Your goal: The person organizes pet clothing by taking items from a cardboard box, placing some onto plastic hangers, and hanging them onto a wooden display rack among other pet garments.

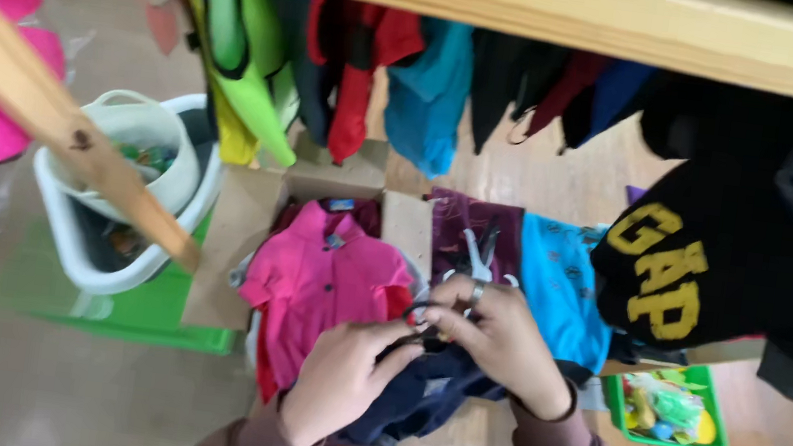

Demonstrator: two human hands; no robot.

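Head view: a dark hanger [420, 319] is gripped between the closed fingers of the left hand [337, 377] and right hand [493, 338]. Navy clothing [426, 393] is held beneath them, beside a pink shirt [324, 280].

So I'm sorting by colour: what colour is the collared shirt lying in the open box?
Bright pink, with dark buttons: the shirt, seen best in the head view.

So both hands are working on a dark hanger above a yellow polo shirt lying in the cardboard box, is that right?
Not quite. The polo shirt in the cardboard box is pink, not yellow, as the head view shows. The rest holds: the left hand and right hand meet on a dark hanger above it.
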